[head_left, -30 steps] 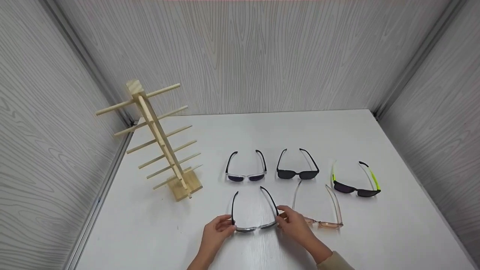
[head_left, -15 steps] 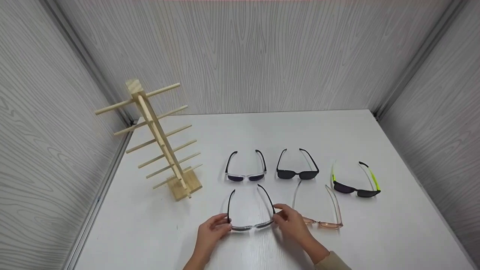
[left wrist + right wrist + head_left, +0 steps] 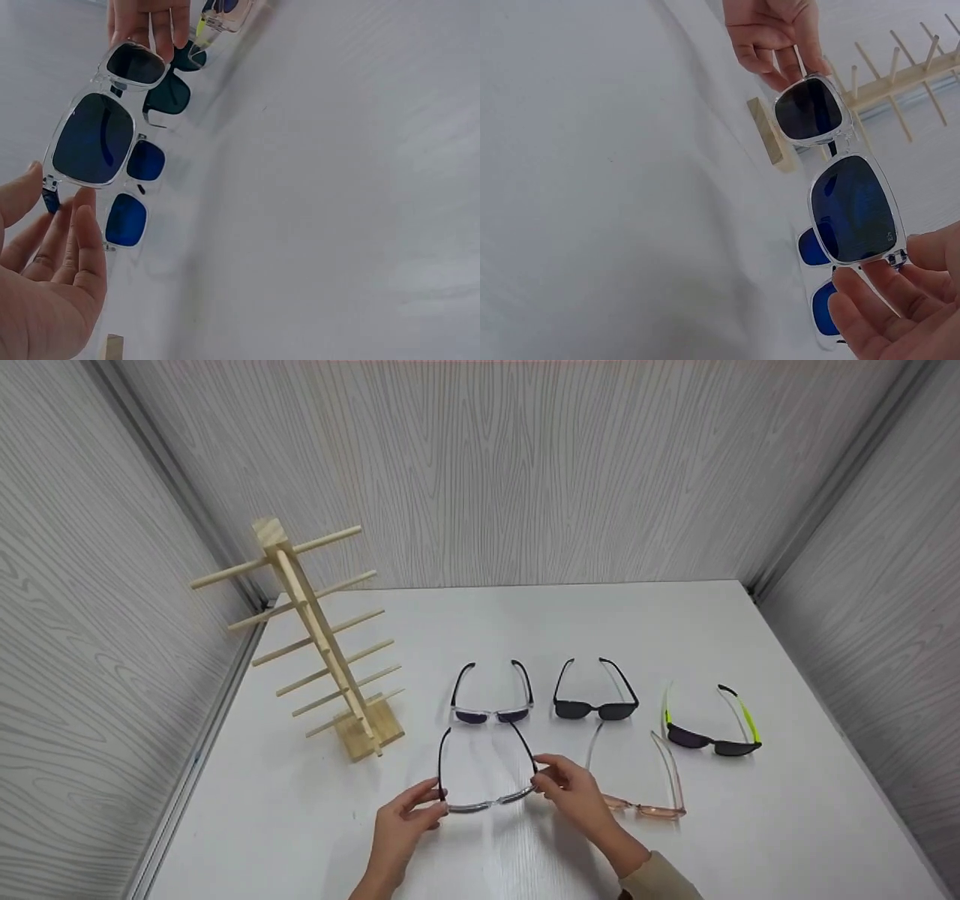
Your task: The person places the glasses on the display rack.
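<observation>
Clear-framed sunglasses with dark lenses and black temples [image 3: 467, 808] are held between both hands, temples unfolded and pointing away. At their left hinge corner, my left hand [image 3: 401, 829] pinches the frame between thumb and fingers. My right hand [image 3: 577, 799] grips the right hinge corner the same way. Both wrist views show the lenses [image 3: 94, 139] from the front, tilted. The right temple's tip overlaps a second clear-framed pair [image 3: 472, 718] in the head view; its lenses [image 3: 814, 246] look blue from the right wrist.
A wooden peg rack [image 3: 315, 619] stands at the left on a square base [image 3: 386, 724]. Black sunglasses [image 3: 574, 709], pink-framed glasses [image 3: 660, 811] and sunglasses with yellow-green temples [image 3: 733, 747] lie unfolded on the white table [image 3: 787, 825]. Panels enclose the back and sides.
Both hands have carried the held sunglasses left and slightly away from me, with the right side now higher in the head view. The rack and the other glasses stay put.
</observation>
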